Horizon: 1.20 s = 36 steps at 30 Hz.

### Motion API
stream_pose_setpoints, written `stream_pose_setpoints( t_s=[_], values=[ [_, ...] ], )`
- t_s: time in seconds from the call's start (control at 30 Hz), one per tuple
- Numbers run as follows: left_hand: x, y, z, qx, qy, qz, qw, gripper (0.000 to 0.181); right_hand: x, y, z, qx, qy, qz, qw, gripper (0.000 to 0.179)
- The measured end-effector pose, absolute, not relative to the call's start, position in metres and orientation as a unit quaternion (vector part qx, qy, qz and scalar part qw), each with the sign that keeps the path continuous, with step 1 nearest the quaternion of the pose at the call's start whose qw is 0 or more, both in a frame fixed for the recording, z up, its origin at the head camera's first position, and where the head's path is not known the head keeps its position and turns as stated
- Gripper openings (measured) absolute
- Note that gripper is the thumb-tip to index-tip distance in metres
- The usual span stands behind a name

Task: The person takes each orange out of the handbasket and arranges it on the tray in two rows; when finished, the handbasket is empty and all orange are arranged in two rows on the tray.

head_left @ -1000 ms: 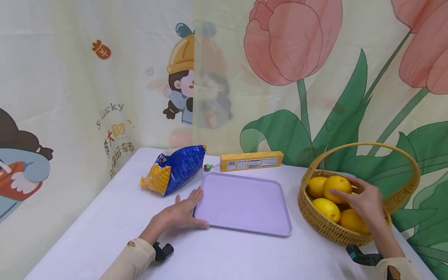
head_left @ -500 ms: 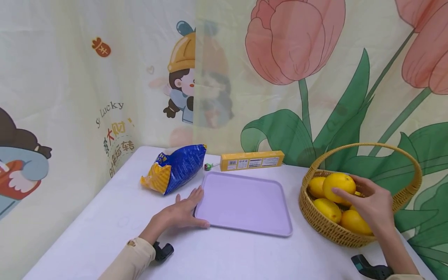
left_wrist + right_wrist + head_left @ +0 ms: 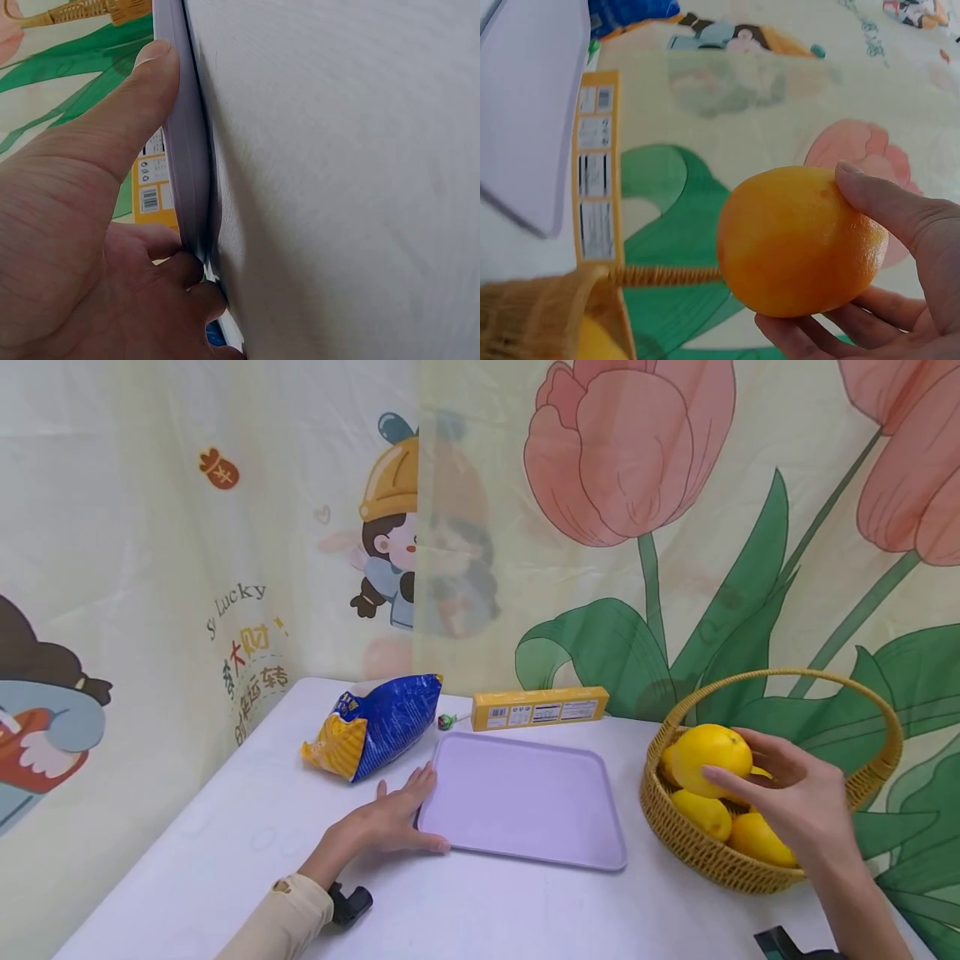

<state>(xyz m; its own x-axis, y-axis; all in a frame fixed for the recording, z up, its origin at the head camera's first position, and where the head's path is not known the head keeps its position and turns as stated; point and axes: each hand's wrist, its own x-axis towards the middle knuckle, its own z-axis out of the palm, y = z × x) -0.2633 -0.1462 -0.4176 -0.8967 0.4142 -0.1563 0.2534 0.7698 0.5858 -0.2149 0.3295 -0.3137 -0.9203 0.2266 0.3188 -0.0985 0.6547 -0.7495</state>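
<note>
- Yellow fruit [image 3: 707, 760], carried in the right hand [image 3: 806, 797]: shifted toward the tray side of the wicker basket [image 3: 693, 850] since half a second ago, and now covering more of the fruit behind it.
- Position of the yellow fruit relative to the right hand: between thumb and fingers, just beyond the palm. In the right wrist view, the thumb presses one side and the fingertips support the opposite side.
- State of the right hand: pinching the yellow fruit. In the head view it lies over the basket's left part; in the right wrist view it appears apart from the rim.
- Remaining yellow fruits [image 3: 761, 839]: inside the wicker basket, beneath and beside the held one, partly hidden by it and by the hand.
- Left hand [image 3: 393, 818]: fingers spread, touching the left edge of the lilac tray [image 3: 521, 802], with the thumb at its near left corner; posture and place match the earlier frames.
- Lilac tray: flat on the white table [image 3: 465, 910], between the left hand and the wicker basket, unmoved.
- Behind the tray: a blue-and-yellow bag [image 3: 397, 722] at left, a small lollipop [image 3: 446, 722] and a yellow box [image 3: 540, 708], all in their former places.
</note>
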Motion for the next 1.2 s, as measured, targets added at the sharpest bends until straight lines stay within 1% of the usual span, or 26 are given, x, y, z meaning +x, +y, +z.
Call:
stream_pose_setpoints(
  t_s=[0.27,0.5,0.63,0.83,1.03,1.2],
  values=[
    [-0.263,-0.145,-0.417,0.181,0.931,0.287,0.138,0.119,-0.213,0.289,-0.298,0.057,-0.863,0.463,0.197,0.072],
    [-0.261,-0.146,-0.413,0.186,0.929,0.292,0.133,0.119,-0.218,0.252,-0.284,0.103,-0.851,0.477,0.191,0.07],
    [-0.265,-0.148,-0.419,0.188,0.926,0.299,0.134,0.123,-0.227,0.232,-0.28,0.133,-0.837,0.499,0.181,0.067],
    [-0.267,-0.149,-0.435,0.189,0.922,0.311,0.134,0.132,-0.244,0.209,-0.28,0.152,-0.828,0.518,0.151,0.064],
    [-0.269,-0.15,-0.436,0.2,0.921,0.311,0.126,0.131,-0.267,0.19,-0.285,0.166,-0.819,0.533,0.134,0.061],
    [-0.276,-0.151,-0.441,0.193,0.924,0.305,0.122,0.132,-0.283,0.175,-0.289,0.165,-0.81,0.549,0.122,0.06]
  ],
)
